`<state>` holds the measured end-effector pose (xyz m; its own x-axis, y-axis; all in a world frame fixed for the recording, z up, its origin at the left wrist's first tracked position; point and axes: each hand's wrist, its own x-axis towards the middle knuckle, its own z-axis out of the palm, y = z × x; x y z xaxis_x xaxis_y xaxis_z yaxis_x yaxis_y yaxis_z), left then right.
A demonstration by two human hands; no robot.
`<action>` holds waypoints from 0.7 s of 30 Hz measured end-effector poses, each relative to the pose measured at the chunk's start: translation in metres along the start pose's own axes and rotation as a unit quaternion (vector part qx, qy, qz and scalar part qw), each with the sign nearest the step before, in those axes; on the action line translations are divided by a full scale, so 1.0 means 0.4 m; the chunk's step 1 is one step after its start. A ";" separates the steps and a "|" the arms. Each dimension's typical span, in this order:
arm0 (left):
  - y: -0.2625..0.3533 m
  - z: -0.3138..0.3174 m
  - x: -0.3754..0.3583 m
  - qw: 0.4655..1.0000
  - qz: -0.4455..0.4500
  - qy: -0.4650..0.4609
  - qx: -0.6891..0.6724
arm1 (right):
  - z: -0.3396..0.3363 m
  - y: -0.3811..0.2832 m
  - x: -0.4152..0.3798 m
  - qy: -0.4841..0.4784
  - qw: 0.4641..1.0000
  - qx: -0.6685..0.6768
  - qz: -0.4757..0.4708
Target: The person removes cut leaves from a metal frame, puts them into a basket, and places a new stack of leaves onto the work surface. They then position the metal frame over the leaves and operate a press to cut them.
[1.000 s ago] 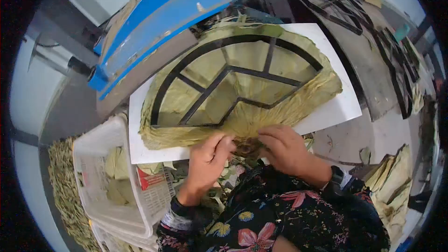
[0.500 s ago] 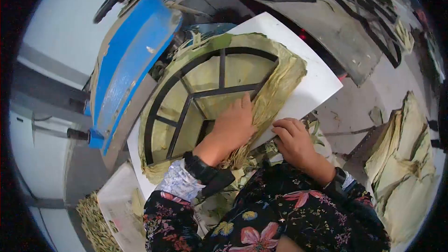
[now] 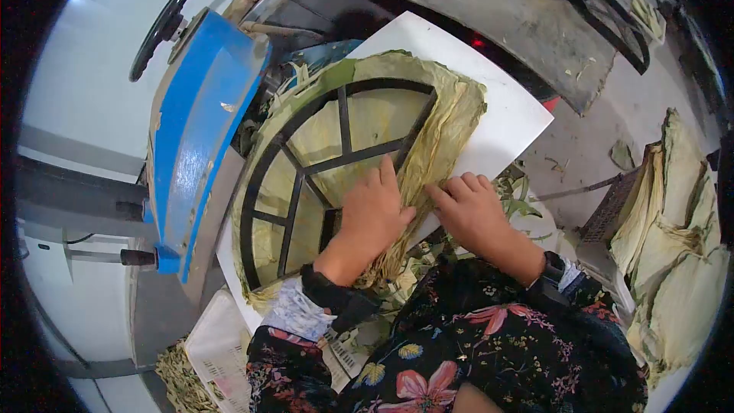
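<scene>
The black frame [image 3: 355, 156] lies on a stack of broad leaves [image 3: 451, 111] atop a white board [image 3: 508, 126]. The left hand [image 3: 371, 210] reaches over the frame, fingers extended, its grip unclosed. The right hand [image 3: 475, 213] is at the leaves' edge; from here I can't tell whether its grip pinches them.

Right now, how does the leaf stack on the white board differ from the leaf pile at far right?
The leaf stack forms a rounded fan; the leaf pile is irregular in outline. A black frame lies on the stack, but none on the pile. Both are pale yellowish green.
</scene>
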<state>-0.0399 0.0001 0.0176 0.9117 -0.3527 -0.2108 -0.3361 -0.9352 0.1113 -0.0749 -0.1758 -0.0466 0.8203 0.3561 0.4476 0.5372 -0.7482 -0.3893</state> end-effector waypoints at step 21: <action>-0.020 0.032 -0.030 0.995 0.066 0.077 0.008 | 0.046 0.017 -0.005 0.059 0.998 -0.027 -0.003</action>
<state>-0.0512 0.0116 0.0070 0.8842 -0.4651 -0.0443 -0.4582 -0.8818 0.1122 -0.0693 -0.1713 -0.0650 0.7865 0.2937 0.5432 0.5275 -0.7769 -0.3438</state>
